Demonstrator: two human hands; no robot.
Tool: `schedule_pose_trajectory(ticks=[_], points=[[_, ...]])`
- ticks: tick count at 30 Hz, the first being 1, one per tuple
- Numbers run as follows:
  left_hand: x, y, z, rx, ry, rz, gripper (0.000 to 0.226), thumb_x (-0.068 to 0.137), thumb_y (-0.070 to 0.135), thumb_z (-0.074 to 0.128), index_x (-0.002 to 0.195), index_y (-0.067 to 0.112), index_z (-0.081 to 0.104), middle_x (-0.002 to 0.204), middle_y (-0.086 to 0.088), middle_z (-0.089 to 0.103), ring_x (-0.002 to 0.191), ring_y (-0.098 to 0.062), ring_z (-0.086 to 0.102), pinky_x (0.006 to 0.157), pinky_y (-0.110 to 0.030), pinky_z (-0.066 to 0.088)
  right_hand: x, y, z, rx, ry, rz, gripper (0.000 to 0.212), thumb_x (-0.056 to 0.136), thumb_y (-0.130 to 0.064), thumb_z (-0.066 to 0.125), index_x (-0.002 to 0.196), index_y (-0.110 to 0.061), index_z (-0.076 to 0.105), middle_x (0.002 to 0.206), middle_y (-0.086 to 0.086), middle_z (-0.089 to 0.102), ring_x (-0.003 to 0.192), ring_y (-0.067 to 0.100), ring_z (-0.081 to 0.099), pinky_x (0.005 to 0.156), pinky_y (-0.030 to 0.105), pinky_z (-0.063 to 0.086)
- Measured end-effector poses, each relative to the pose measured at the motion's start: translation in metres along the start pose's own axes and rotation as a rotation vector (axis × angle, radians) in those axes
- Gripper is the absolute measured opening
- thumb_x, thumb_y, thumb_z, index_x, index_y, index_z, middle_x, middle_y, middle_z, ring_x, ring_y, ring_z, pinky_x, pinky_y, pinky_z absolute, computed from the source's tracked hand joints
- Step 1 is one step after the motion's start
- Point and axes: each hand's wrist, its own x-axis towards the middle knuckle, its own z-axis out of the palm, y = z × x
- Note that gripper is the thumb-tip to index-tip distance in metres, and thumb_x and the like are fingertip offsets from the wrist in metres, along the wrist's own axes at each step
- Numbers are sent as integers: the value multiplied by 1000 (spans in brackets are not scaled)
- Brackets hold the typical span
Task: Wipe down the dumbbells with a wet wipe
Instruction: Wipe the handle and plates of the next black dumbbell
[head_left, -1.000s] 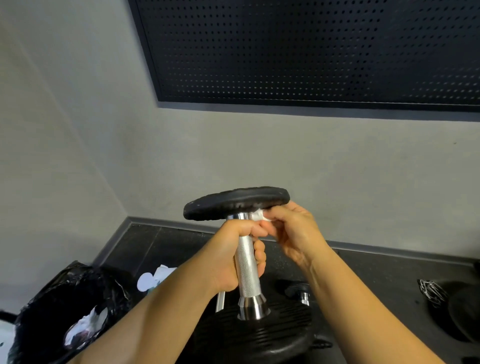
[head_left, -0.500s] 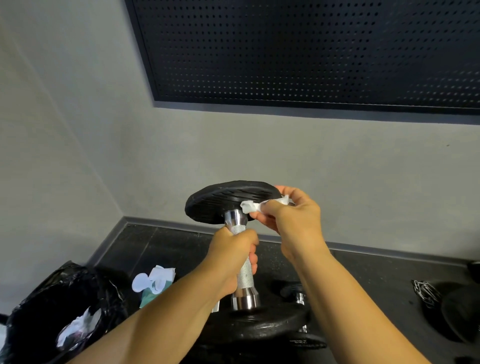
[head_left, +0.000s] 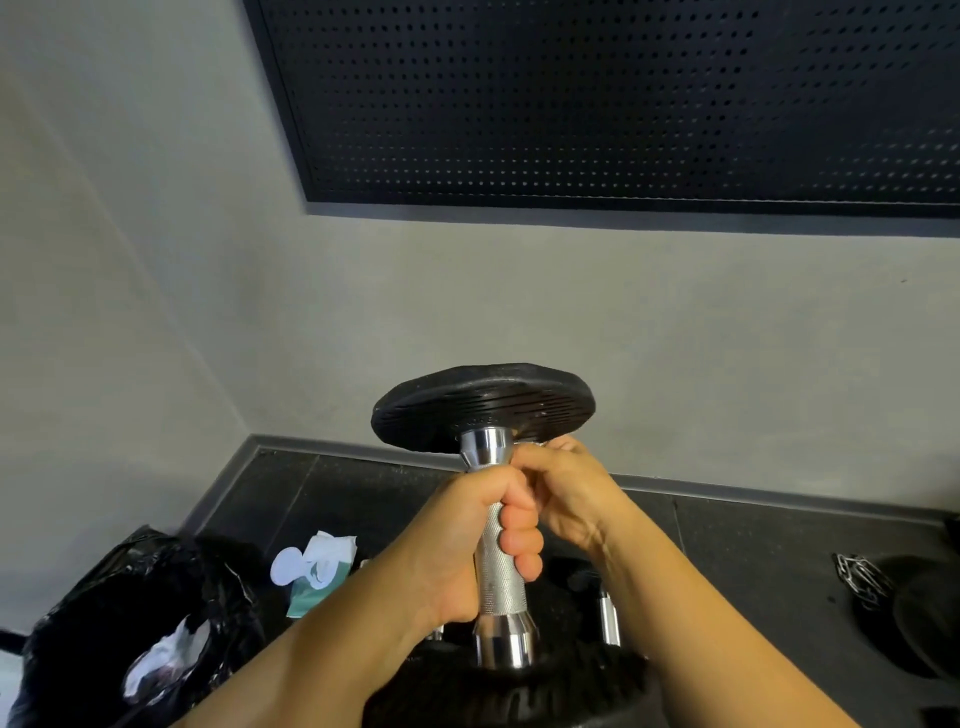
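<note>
- My left hand (head_left: 467, 540) is wrapped tight round the knurled handle (head_left: 501, 577) of the dumbbell (head_left: 488, 519). The thumb lies across the front and the fingers curl round from the far side. It holds the bar nearly upright in front of me.
- My right hand (head_left: 571, 493) sits just beside the left, on its far right side, tucked under the upper plate (head_left: 483, 405). Its fingers are curled in against the shiny collar (head_left: 485, 447).
- The wet wipe (head_left: 540, 443) is bunched inside those fingers. Only a pale sliver peeks out above them, so I judge that I am pinching it rather than see it clearly.
- The step in hand, as I read it, is wiping the collar and the underside of the upper plate.
- To do it well I should keep the left grip firm so the bar does not twist or tip. The right hand can then drag the wipe all the way round the collar and into the ridges above it.
- The metal under my left palm goes unwiped until I shift that grip.
- The lower plate (head_left: 519, 686) hangs below both wrists. I cannot tell whether it rests on anything.
- My forearms come up from below and meet at the bar, wrists bent slightly inward.
- A pack of wipes (head_left: 317, 577) lies on the floor to the left of my left hand.
</note>
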Motion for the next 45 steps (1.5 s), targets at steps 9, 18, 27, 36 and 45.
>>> schedule_pose_trajectory(ticks=[9, 18, 27, 36, 45], points=[[2, 3, -9, -62, 109, -55, 7, 74, 14, 58, 81, 13, 56, 60, -3, 49, 51, -14, 48, 54, -27, 45, -12, -14, 5, -20, 244, -192, 24, 75, 21, 55, 75, -3, 59, 67, 13, 64, 49, 20, 64, 49, 24, 56], [16, -4, -1, 222, 385, 143, 11, 87, 9, 60, 83, 12, 51, 57, -2, 49, 47, -13, 47, 48, -25, 44, -20, -31, 19, -62, 309, -297, 33, 77, 20, 59, 102, -3, 58, 92, 23, 66, 56, 22, 67, 50, 19, 54], [13, -11, -4, 102, 346, 78, 22, 82, -4, 61, 77, 13, 47, 50, 0, 41, 39, -12, 37, 41, -21, 34, -14, -19, 4, 19, 186, -164, 27, 76, 18, 62, 94, -2, 60, 88, 19, 70, 67, 21, 70, 61, 20, 58], [1, -6, -3, 104, -22, 36, 36, 74, -5, 55, 51, 19, 41, 47, 2, 31, 36, -9, 33, 40, -20, 35, 5, -3, -4, 58, -39, 60, 36, 84, 16, 49, 58, -4, 65, 53, 5, 63, 47, 11, 62, 47, 20, 53], [12, 1, -6, 87, 193, -31, 10, 81, 4, 59, 75, 12, 54, 56, -1, 48, 47, -11, 47, 51, -25, 44, -2, -13, -4, -36, 239, -201, 23, 75, 21, 57, 76, -1, 63, 60, 8, 65, 53, 16, 65, 50, 17, 54]])
